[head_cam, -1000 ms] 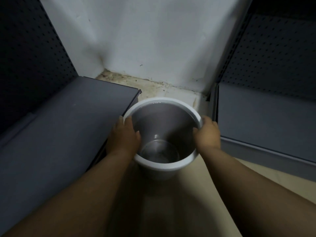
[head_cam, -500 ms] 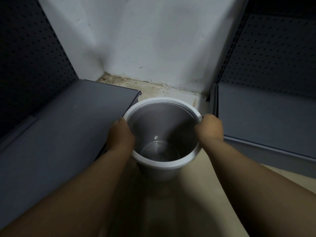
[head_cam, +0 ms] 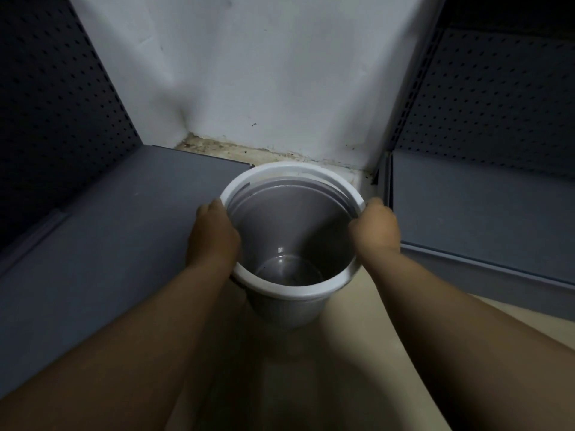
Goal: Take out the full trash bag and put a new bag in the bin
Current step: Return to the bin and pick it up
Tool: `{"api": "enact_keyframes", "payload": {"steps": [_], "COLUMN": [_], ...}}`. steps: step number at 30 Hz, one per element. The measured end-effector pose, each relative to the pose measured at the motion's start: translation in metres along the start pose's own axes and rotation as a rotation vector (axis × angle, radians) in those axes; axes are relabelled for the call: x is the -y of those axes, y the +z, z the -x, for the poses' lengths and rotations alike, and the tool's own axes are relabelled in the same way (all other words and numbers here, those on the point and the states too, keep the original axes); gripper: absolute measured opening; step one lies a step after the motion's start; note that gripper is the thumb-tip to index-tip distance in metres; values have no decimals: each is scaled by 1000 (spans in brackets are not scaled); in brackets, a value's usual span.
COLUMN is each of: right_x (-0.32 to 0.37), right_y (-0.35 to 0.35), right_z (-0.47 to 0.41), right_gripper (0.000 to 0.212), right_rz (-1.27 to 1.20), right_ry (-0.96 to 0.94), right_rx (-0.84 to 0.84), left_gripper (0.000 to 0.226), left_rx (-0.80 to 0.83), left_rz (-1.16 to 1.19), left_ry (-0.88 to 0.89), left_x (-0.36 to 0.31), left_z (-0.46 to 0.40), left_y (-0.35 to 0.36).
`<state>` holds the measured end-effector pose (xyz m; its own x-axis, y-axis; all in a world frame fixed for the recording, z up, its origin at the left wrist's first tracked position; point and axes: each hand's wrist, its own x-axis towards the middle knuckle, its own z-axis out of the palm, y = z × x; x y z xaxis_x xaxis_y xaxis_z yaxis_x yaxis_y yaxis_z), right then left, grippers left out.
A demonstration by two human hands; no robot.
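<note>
A: Where's the bin (head_cam: 289,244)?
B: On the pale floor (head_cam: 357,368) in the corner, below the white wall (head_cam: 264,73), between two grey shelf bases. Grey body, white rim ring (head_cam: 292,169). The ring sits lifted or askew at the far side, where a grey edge shows under it.

A: Hands?
B: Left hand (head_cam: 213,234) curled over the ring's left side, right hand (head_cam: 376,228) curled over its right side. Both grip the ring. Fingertips hidden behind knuckles and rim, so how far they wrap I can't tell.

A: Any bag inside?
B: Dim light. The inside looks bare grey, with a small bright fleck near the bottom; possibly a thin liner, can't confirm.

A: What's cut off?
B: Both forearms run out of the lower frame. The left shelf (head_cam: 93,244) and right shelf (head_cam: 482,206) leave the frame; pegboard backs fade into dark. The bin's base is hidden by its own rim.
</note>
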<state>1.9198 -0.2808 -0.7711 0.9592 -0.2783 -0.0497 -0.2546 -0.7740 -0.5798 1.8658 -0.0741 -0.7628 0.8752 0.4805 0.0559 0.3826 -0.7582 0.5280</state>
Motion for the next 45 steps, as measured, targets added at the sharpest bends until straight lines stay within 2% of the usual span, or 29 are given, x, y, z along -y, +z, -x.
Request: {"api": "enact_keyframes", "payload": {"steps": [5, 9, 14, 21, 25, 30, 34, 39, 45], "right_x": [2, -2, -14, -72, -118, -157, -178, -206, -219], "right_y": [-10, -26, -61, -119, -137, -122, -90, -82, -51], "right_z": [-5, -13, -23, -36, -37, -30, -25, -19, -27], "right_gripper": [23, 23, 23, 26, 26, 17, 15, 14, 16], "right_rz": [-72, -123, -169, -152, -76, 52, 40, 63, 254], "right_ry": [59, 95, 56, -11, -40, -53, -46, -67, -110], "right_rx": [-6, -38, -111, -154, -52, 96, 171, 166, 180], "left_gripper": [37, 24, 36, 40, 42, 37, 36, 33, 32], "left_rx": [-9, -34, -67, -70, -71, -73, -75, -67, -74], "left_rz": [72, 154, 149, 86, 62, 46, 36, 2, -38], "left_ry": [2, 55, 107, 201, 229, 238, 238, 262, 292], "left_x": [-7, -8, -25, -42, -46, -47, -41, -32, -23], "left_z": [1, 4, 12, 18, 24, 30, 31, 32, 27], "left_y": [-5, -7, -11, -8, 2, 12, 15, 18, 24]}}
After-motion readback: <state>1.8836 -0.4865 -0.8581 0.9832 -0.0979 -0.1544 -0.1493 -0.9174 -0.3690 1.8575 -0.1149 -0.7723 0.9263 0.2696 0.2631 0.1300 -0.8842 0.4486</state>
